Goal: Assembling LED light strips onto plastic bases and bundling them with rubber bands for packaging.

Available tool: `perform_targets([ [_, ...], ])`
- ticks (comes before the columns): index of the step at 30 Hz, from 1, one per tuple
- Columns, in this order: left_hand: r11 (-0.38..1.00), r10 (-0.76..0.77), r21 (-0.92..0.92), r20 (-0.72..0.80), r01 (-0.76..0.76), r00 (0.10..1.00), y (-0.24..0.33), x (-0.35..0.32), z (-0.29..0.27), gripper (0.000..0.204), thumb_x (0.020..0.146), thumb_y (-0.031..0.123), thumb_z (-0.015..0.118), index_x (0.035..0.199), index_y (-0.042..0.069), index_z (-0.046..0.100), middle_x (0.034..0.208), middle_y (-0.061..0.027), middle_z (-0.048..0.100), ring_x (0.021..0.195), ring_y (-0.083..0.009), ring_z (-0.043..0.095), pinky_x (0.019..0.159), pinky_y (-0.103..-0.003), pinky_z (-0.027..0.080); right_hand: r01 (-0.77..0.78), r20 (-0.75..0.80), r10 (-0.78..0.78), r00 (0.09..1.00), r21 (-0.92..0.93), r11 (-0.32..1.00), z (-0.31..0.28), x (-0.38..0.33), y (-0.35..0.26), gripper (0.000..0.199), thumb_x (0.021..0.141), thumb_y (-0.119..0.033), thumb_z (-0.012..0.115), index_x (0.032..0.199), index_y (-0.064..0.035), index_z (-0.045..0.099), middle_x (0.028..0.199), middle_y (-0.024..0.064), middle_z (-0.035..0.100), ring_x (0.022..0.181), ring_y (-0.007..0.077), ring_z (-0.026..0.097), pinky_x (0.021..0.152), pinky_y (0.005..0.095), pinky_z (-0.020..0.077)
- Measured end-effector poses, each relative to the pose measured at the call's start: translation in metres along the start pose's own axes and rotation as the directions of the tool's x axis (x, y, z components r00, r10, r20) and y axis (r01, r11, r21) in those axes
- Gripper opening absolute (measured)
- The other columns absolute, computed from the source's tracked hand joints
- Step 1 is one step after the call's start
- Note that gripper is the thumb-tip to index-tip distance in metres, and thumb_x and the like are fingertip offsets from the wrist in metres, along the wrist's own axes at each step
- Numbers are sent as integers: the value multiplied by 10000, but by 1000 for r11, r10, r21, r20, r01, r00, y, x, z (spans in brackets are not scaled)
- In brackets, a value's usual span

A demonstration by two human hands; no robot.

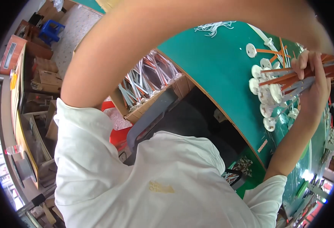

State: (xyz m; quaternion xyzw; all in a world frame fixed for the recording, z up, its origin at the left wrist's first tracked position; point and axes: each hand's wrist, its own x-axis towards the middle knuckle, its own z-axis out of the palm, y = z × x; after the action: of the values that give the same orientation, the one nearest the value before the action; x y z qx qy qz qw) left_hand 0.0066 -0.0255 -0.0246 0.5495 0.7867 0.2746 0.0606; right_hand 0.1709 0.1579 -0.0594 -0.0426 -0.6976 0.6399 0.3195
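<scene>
At the right edge, my right hand point(314, 89) is closed around a bundle of long orange and grey strips point(288, 80) that end in white round discs point(265, 95). The discs point left, over the green tabletop point(216, 68). My left arm arches across the top of the view, and its blurred hand point(321, 41) comes close above the same bundle. The left fingers are mostly hidden, so their grip cannot be made out. Just beyond the bundle, further disc-ended orange strips point(269, 51) lie on the table.
Thin white strands point(213, 28) lie on the far tabletop. A cardboard box point(150, 81) full of similar strips stands left of the table, beside a grey chair arm point(151, 117) and a red container point(119, 136). A blue stool point(51, 31) and cluttered shelves point(41, 125) stand farther left.
</scene>
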Motion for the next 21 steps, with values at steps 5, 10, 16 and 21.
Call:
perform_targets([
  [5, 927, 118, -351, -68, -135, 991, 24, 17, 14, 330, 727, 232, 742, 897, 8, 569, 805, -130, 624, 736, -185, 597, 679, -300, 491, 58, 80, -35, 996, -313, 948, 22, -14, 10, 117, 870, 27, 568, 903, -50, 487, 601, -22, 411, 508, 72, 388, 528, 223, 325],
  [10, 640, 337, -666, -205, -383, 919, 66, 52, 22, 346, 722, 237, 743, 890, 2, 554, 783, -132, 622, 693, -162, 597, 650, -279, 496, -45, -89, 8, 996, -424, 905, 38, -10, 17, 117, 772, -51, 710, 751, -15, 600, 633, 35, 572, 513, 108, 525, 485, 234, 376],
  [16, 507, 392, -757, -224, -413, 892, 108, 67, 33, 425, 697, 286, 777, 915, 2, 548, 810, -137, 642, 722, -179, 621, 657, -308, 502, 78, -5, -80, 997, -181, 980, 18, -18, -5, 133, 777, -87, 676, 738, 9, 592, 637, 50, 612, 567, 129, 587, 518, 278, 456],
  [21, 645, 435, -258, -651, -720, 623, 83, 41, 51, 684, 630, 299, 826, 1184, 2, 557, 1153, -164, 605, 1043, -270, 611, 890, -395, 482, 77, -90, -106, 990, -278, 957, 19, -18, -14, 113, 817, -75, 632, 868, 8, 575, 693, 49, 613, 587, 118, 589, 533, 265, 483],
])
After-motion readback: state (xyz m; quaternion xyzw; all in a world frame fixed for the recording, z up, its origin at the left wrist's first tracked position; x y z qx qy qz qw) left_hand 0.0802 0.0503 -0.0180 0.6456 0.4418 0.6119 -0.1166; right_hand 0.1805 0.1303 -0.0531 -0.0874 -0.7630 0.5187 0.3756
